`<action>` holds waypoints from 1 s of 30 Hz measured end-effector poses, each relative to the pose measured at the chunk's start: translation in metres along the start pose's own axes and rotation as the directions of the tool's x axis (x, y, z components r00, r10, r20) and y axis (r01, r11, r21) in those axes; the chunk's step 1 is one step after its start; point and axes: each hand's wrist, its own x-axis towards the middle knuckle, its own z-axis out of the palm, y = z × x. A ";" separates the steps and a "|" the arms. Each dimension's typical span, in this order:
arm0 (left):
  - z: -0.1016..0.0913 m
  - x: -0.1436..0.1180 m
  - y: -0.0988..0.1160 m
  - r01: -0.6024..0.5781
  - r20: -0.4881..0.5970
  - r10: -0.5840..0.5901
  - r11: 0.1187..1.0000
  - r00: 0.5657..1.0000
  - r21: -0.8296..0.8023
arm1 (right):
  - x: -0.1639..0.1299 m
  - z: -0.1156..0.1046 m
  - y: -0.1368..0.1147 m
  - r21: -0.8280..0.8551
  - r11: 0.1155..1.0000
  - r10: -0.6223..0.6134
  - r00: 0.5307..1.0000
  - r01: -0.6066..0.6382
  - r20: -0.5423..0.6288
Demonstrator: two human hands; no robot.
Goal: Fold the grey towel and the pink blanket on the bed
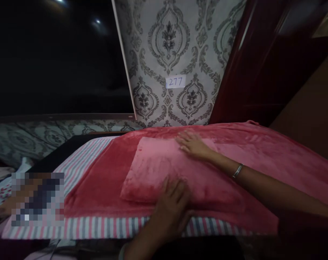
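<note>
- Nearest, the left hand lies flat, fingers spread, on the near edge of a plush pink pillow.
- Underneath, a fleecy red blanket covers a striped sheet.
- Farther on, the right hand, open-palmed, presses the rectangular pillow's far corner.
- Behind, damask-patterned wallpaper carries a small paper label.

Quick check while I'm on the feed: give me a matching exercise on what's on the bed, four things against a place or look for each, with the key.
Things:
1. left hand
2. right hand
3. striped sheet
4. paper label

Descriptions:
A. on the patterned wall, reads 277
B. flat on the pink pillow's far edge
C. on the pillow's near edge
D. under the red blanket, pink, grey and white

Pairs: 1-C, 2-B, 3-D, 4-A
</note>
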 end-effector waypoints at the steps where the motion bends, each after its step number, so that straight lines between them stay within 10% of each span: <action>1: -0.005 -0.004 -0.005 0.033 -0.028 -0.032 0.999 0.999 0.025 | 0.001 0.000 -0.023 0.023 0.991 -0.129 0.992 0.128 0.013; 5: 0.001 -0.030 -0.021 0.140 -0.068 -0.129 0.973 0.989 0.184 | 0.003 0.016 -0.097 0.162 0.846 -0.527 0.843 0.508 0.106; 8: 0.020 -0.048 -0.024 0.141 -0.091 -0.120 0.949 0.989 0.281 | 0.012 0.031 -0.106 0.198 0.778 -0.620 0.780 0.596 0.090; 16: 0.037 -0.055 -0.027 0.109 -0.132 -0.070 0.943 0.989 0.313 | 0.074 0.046 -0.036 0.156 0.959 -0.263 0.947 0.237 0.182; 23: 0.059 -0.055 -0.036 0.108 -0.274 -0.017 0.941 0.962 0.320 | 0.082 0.069 -0.022 0.227 0.961 -0.191 0.973 0.159 0.126; 30: 0.032 -0.051 -0.020 0.143 -0.142 -0.107 0.951 0.984 0.273 | 0.079 0.076 -0.022 0.185 0.969 -0.186 0.977 0.165 0.106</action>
